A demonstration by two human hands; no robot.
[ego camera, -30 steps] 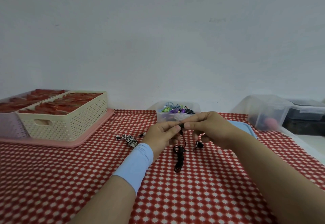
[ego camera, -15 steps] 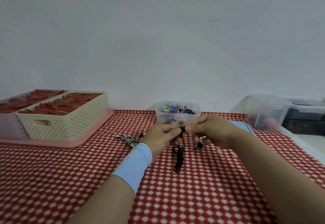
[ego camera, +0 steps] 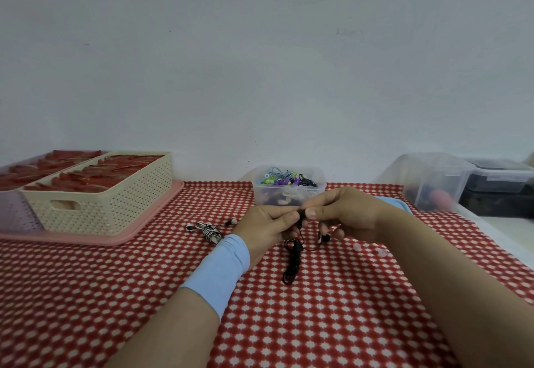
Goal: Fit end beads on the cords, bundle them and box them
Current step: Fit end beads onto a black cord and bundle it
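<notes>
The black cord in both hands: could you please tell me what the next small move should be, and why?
Probably press the bead home on that end: the left hand and right hand pinch the tip of the black cord together, its other end hangs under the right hand, and the rest lies on the cloth, not yet boxed.

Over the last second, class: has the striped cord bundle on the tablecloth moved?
No. The striped cord bundle lies where it did, near the front right corner of the pink tray, left of the left hand.
</notes>
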